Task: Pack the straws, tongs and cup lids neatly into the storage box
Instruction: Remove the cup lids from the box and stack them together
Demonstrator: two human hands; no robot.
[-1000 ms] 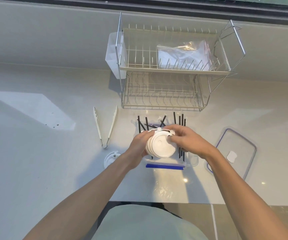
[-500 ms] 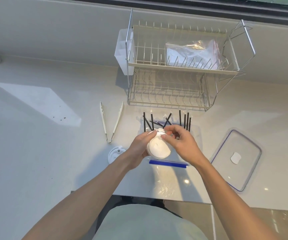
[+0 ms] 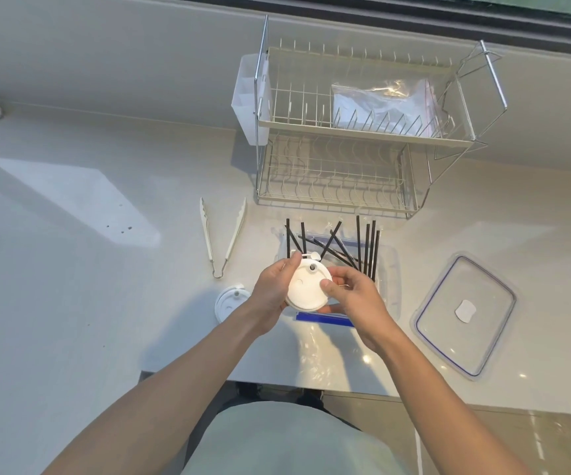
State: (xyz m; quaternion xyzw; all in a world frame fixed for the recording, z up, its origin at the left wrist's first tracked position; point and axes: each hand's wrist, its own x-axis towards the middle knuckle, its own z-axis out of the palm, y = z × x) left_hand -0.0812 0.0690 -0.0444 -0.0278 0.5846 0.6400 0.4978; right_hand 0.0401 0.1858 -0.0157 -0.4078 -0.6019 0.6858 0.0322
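Observation:
A white stack of cup lids (image 3: 306,287) is held over the clear storage box (image 3: 388,272). My left hand (image 3: 272,289) grips the stack's left side, and my right hand (image 3: 349,296) pinches its right rim with thumb on top. Several black straws (image 3: 366,248) lie in the box, their ends poking over its far wall. White tongs (image 3: 224,236) lie open on the counter left of the box. One more white cup lid (image 3: 229,303) sits on the counter beside my left wrist.
The box's clear lid (image 3: 466,317) with a blue seal lies on the counter to the right. A two-tier wire dish rack (image 3: 356,138) stands behind the box, holding a plastic bag (image 3: 383,101). The counter's front edge runs below my forearms.
The stack of lids has turned so its flat top faces me. My right hand has slid from the top of the stack to its right rim. The camera has shifted slightly.

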